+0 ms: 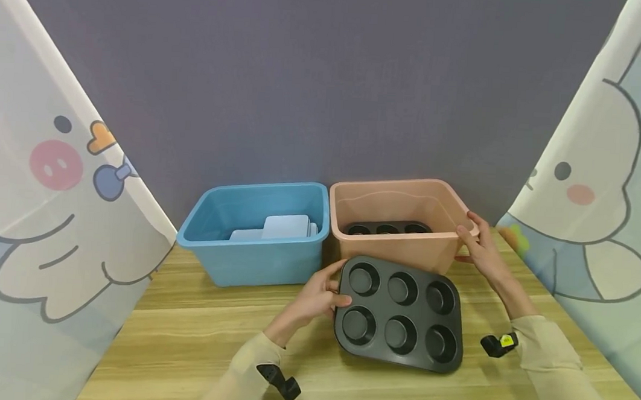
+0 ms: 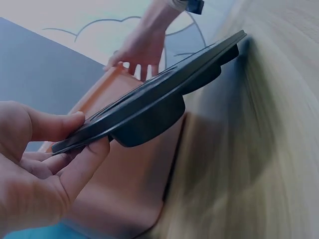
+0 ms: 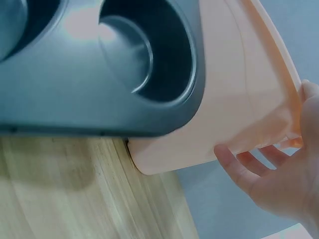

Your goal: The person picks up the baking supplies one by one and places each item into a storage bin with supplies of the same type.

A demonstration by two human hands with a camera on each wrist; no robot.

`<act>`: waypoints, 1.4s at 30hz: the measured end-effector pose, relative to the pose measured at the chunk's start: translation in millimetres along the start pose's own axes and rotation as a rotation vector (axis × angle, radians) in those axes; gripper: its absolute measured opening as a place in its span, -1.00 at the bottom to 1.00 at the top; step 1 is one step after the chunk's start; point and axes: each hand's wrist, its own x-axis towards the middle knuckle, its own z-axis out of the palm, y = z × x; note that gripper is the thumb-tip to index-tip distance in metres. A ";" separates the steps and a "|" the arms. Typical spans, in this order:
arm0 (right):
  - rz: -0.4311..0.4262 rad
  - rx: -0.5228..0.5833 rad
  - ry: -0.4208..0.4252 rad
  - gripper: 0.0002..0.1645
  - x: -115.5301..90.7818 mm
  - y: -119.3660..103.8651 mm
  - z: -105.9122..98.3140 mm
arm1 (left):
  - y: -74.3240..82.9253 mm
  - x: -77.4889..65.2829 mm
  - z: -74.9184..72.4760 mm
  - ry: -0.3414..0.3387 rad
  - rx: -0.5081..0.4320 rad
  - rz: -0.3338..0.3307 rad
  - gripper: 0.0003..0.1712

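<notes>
A dark muffin pan (image 1: 400,314), its cups facing up, is held by my left hand (image 1: 318,293) at its left edge. In the left wrist view the pan (image 2: 149,107) is tilted above the table, with the thumb on top of the rim and fingers beneath. My right hand (image 1: 480,247) grips the front right corner of a peach plastic bin (image 1: 394,249); the right wrist view shows fingers (image 3: 234,167) against the bin's wall. Inside this bin lies another muffin pan (image 1: 387,227), partly hidden by the front wall.
To the left of the peach bin stands a blue bin (image 1: 263,263) holding several pale, box-like pieces (image 1: 286,226). Both bins are on a wooden table (image 1: 182,344) against a grey back panel (image 1: 326,85). Cartoon-printed curtains (image 1: 42,209) flank the table.
</notes>
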 end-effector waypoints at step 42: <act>-0.006 -0.001 0.003 -0.13 -0.4 -0.1 1.1 | 114.6 -21.7 -51.3 0.237 0.017 0.331 -0.05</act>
